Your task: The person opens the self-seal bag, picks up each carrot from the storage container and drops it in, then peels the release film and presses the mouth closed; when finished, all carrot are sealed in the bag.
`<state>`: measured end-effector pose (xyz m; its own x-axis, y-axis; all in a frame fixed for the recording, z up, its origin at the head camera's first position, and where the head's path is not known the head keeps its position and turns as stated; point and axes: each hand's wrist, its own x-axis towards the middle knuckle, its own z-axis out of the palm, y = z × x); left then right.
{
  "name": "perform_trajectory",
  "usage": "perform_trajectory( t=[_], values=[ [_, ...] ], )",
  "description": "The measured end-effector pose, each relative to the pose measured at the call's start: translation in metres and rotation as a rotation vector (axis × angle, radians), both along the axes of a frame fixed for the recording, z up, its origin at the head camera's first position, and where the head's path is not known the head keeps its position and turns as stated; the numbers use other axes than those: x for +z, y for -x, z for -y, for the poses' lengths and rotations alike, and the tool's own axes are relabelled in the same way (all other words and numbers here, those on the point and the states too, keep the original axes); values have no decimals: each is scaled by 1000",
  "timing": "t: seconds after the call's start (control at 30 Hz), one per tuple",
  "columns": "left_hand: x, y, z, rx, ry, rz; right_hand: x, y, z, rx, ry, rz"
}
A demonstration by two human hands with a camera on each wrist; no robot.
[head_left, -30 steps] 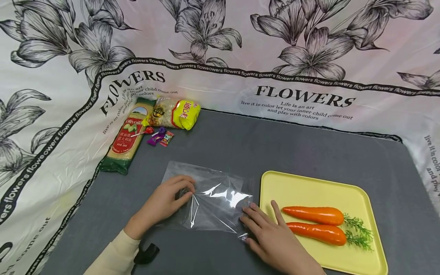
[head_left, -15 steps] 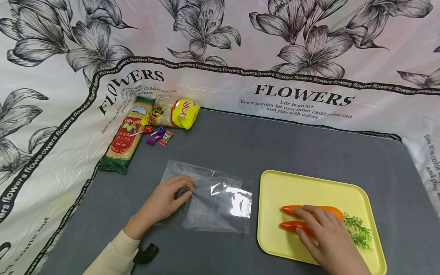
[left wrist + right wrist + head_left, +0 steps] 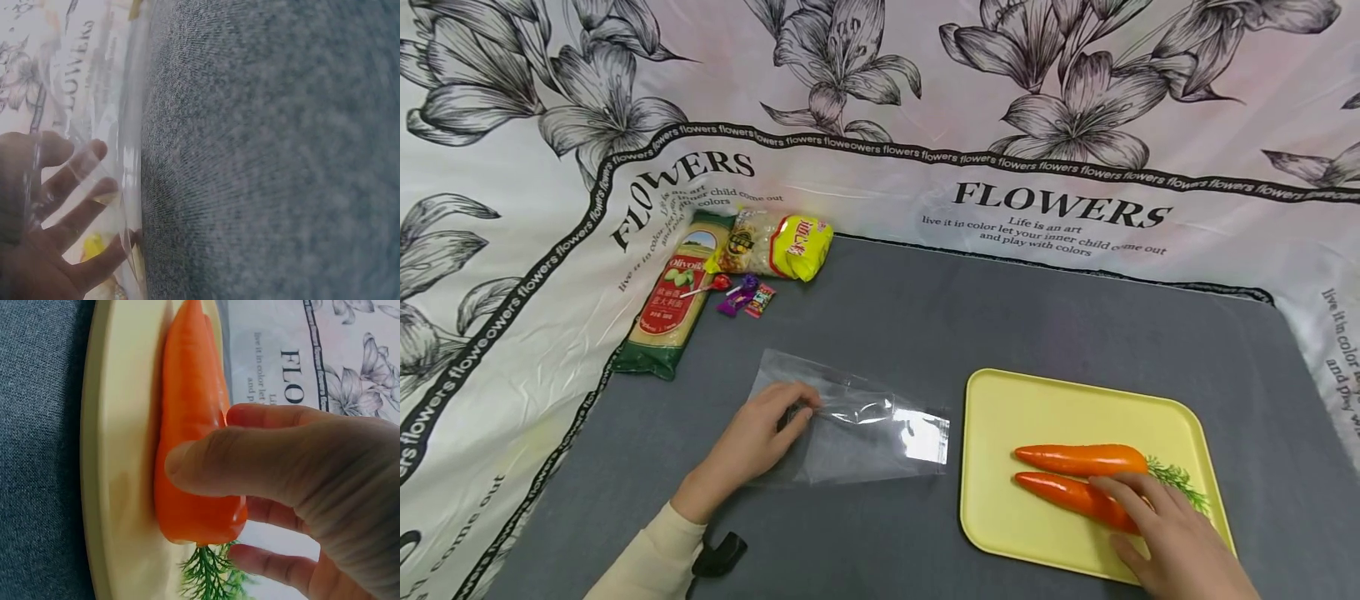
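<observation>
A clear plastic bag (image 3: 857,450) lies on the grey table, its left part raised a little. My left hand (image 3: 767,433) holds this part between thumb and curved fingers; in the left wrist view the film crosses in front of the fingers (image 3: 75,215). On the yellow tray (image 3: 992,500) two orange carrots with green tops lie side by side. My right hand (image 3: 1180,533) grips the thick end of the nearer carrot (image 3: 1071,496), thumb on one side and fingers on the other, covering its top in the head view. The farther carrot (image 3: 1078,458) lies just beyond it.
At the back left lie a spaghetti pack (image 3: 670,304), a yellow-ended food bag (image 3: 775,243), a red lollipop (image 3: 718,283) and small wrapped candies (image 3: 741,297). A black strap (image 3: 721,556) sits beside the left sleeve. Flower-printed cloth (image 3: 865,167) borders the table.
My right hand has left the bag's right end, moved over to the tray and taken hold of the nearer carrot, tilting it slightly. The bag's near edge has drawn up toward my left hand.
</observation>
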<state>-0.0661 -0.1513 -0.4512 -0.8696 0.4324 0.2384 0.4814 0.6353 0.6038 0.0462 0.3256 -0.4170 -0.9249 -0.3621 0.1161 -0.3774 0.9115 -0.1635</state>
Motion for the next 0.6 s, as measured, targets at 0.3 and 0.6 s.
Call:
perform_trajectory(
  t=[0.3,0.6],
  values=[
    [-5,1,5,-77,-88,-38,-2,2,6,-24,13,56],
    [-5,1,4,-131,-76,-31,14,13,29,91,140,-11]
  ],
)
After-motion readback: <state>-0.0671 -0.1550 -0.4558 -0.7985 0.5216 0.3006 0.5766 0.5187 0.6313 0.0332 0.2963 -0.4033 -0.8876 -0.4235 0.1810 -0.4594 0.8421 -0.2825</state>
